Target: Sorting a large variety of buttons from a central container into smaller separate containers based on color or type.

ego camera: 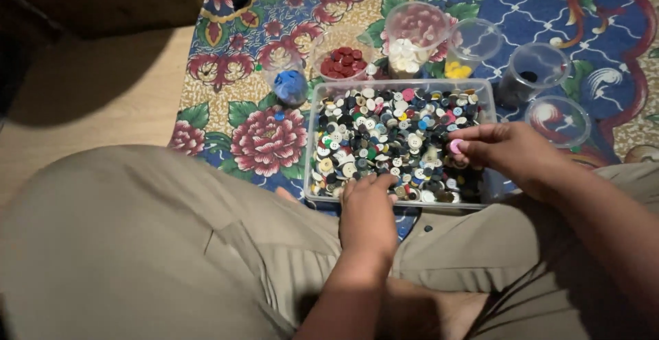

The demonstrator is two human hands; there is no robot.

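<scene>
— While the scene is read from the left, what could be upset first?

— The small blue cup [290,85], heaped with blue buttons, is seen standing on the flowered rug [264,141] just beside the clear tub [314,141]; it could be tipped if the tub were nudged sideways. The red-button cup [342,60] and the tall cup of white buttons [410,38] behind the tub could be knocked the same way.

— And the left hand [367,209]?

— It is laid at the tub's near rim, fingers curled down into the mixed buttons; whether anything is gripped cannot be told. The near edge could be pressed down and buttons spilled onto the lap.

— The right hand [511,149]?

— It is held above the tub's right side, mostly closed, with a pink button [456,146] pinched between thumb and fingertip. So slight a pinch could be lost, and the button would be swallowed among the others below.

— How does the button look?

— Small, round, flat, pale pink, half hidden by the fingertips.
</scene>
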